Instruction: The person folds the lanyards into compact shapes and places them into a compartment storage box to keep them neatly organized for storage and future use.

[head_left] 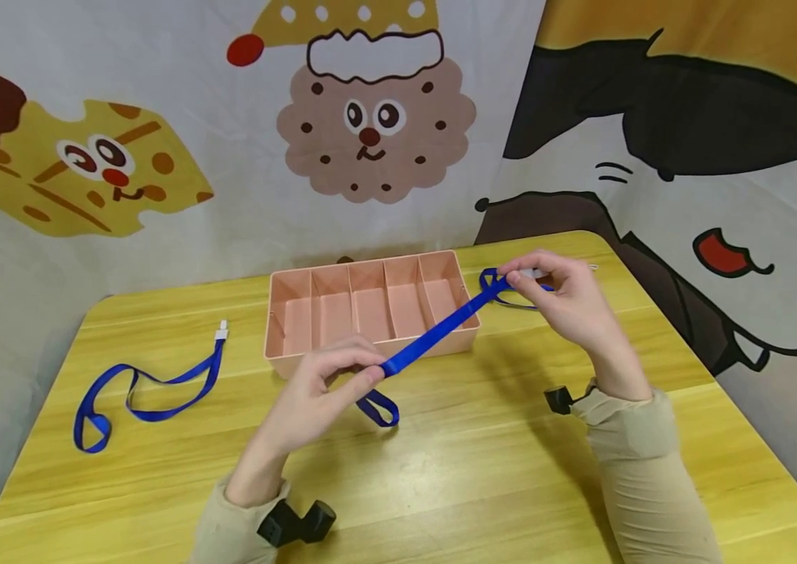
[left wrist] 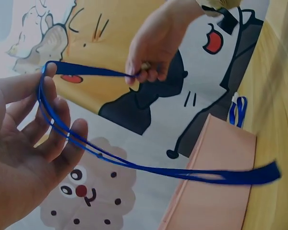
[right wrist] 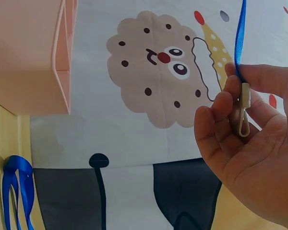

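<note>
Wood-grain worktop (head_left: 441,478) against cartoon-print backdrop (head_left: 236,243), with pink five-compartment box (head_left: 373,313) near the back edge, one blue lanyard (head_left: 159,416) loose to its left and another (right wrist: 18,164) folded just off its right side. Third lanyard, the blue strap (head_left: 434,338), in the air in front of the box, running slantwise between both hands. Pinched between thumb and fingers at both ends: left hand (head_left: 328,384) lower, with a strap loop hanging beneath, right hand (head_left: 571,301) higher, just beside the strap's pale clip (right wrist: 246,95).
</note>
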Available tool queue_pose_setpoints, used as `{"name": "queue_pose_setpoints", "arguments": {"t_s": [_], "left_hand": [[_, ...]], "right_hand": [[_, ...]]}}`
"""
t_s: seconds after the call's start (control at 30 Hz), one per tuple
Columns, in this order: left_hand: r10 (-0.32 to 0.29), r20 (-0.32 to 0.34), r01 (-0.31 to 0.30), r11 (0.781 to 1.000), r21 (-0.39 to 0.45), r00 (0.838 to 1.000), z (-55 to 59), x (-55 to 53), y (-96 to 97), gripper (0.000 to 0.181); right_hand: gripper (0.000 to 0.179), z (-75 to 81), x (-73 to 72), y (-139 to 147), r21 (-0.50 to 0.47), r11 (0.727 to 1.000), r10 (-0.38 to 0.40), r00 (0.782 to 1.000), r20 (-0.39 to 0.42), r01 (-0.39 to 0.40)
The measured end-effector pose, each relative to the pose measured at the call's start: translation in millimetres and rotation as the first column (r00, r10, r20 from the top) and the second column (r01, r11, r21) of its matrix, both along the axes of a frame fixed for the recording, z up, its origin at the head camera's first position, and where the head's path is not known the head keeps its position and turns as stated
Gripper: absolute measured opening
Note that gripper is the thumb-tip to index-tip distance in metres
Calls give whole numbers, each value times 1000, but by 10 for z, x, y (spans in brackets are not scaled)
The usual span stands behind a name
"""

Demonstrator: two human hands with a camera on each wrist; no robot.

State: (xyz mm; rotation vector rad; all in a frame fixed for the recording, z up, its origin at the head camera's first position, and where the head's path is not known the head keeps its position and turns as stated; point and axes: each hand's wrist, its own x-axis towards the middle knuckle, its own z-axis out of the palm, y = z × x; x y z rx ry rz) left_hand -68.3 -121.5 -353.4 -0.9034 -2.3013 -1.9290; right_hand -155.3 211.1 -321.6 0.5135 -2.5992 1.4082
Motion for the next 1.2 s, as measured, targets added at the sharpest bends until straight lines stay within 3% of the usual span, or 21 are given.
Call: {"name": "queue_pose_setpoints", "arguments": {"t_s": [0.23, 0.47, 0.63, 0.8, 0.97, 1.2], "left_hand": [[51, -80, -37, 985, 170, 996, 42, 67, 34, 11], [127, -156, -62, 929, 366, 980, 103, 116, 69, 24], [115, -179, -21, 890, 454, 977, 123, 131, 88, 33], [102, -183, 3, 867, 498, 978, 128, 157, 92, 31], [105, -148, -18, 867, 498, 983, 152, 173, 94, 29], [83, -121, -7, 851, 525, 989, 148, 169, 103, 39]], "right_hand": [[17, -78, 2, -143, 80, 995, 62, 998, 20, -63], [16, -140, 61, -310, 116, 977, 170, 981, 89, -180], [16, -222, 99, -470, 140, 959, 235, 967, 101, -248], [15, -297, 155, -656, 144, 929, 322, 937, 137, -340], [14, -374, 187, -789, 125, 911, 370, 913, 172, -392], [16, -530, 181, -926, -7, 902, 418, 868, 267, -432]]}}
